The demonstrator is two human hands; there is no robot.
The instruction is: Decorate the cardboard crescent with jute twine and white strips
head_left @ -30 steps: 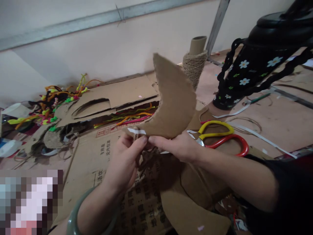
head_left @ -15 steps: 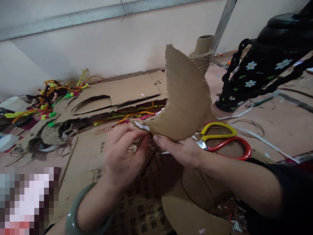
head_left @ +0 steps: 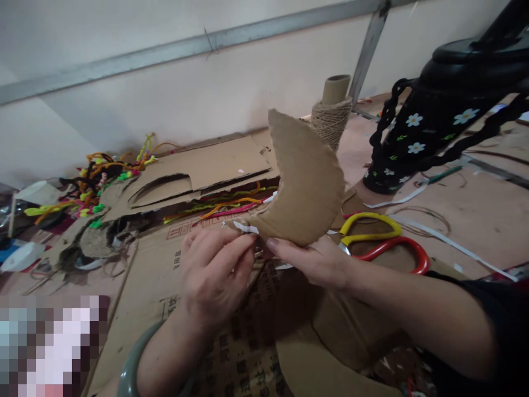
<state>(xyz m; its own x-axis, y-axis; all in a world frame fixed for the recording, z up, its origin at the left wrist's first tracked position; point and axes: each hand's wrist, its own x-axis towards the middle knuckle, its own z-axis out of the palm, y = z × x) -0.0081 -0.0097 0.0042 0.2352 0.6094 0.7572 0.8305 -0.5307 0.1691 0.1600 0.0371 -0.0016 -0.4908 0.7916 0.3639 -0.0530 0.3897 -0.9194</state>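
The left hand (head_left: 217, 270) has shifted its pressed-together fingertips beside the white strip (head_left: 246, 227), hold hidden, seemingly to work there, while the right hand (head_left: 320, 262) pinches the cardboard crescent (head_left: 309, 184) above the printed carton (head_left: 142, 286).

crescent (head_left: 309, 184): matt cardbd., smooth face, rough cut edge
twine (head_left: 330, 122): coarse, hairy fibre
tube (head_left: 336, 90): smooth matt card
scissors (head_left: 388, 246): glossy plastic-lkg. handles, shiny metal nr. pivot
flask (head_left: 438, 132): smooth, semi-gloss blk.
bangle (head_left: 131, 361): polished, stone-lkg.
rail (head_left: 185, 49): dull grey metal
pipe cleaners (head_left: 231, 207): fuzzy, matt
sleeve (head_left: 510, 320): dk. matt cloth
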